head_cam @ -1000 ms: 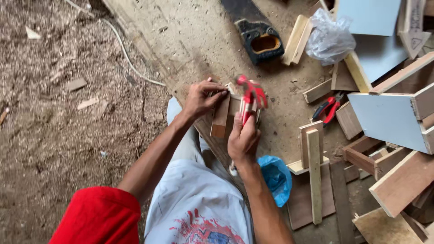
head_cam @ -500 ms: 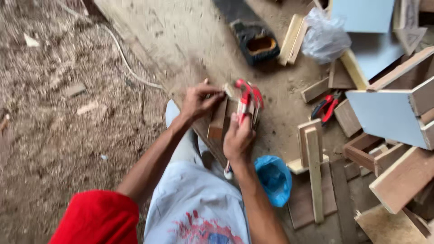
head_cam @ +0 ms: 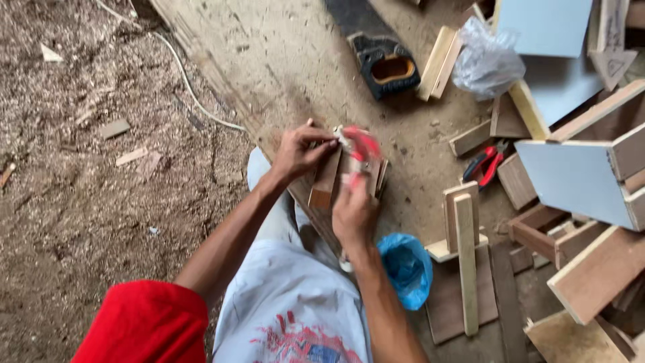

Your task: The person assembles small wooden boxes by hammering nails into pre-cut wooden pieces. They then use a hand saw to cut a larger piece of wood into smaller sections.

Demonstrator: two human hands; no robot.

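While motion blurs it, right hand (head_cam: 355, 214) grips red tool (head_cam: 363, 144).

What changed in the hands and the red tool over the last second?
The right hand has swung the red-handled tool slightly toward the left hand; it is now motion-blurred. The left hand still pinches at the top of the small wooden block. The red-handled pliers and handsaw lie unmoved.

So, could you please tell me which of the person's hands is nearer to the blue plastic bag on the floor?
The right hand. It works at the small wooden block just above and left of the blue plastic bag. The left hand is farther away, up at the block's top left.
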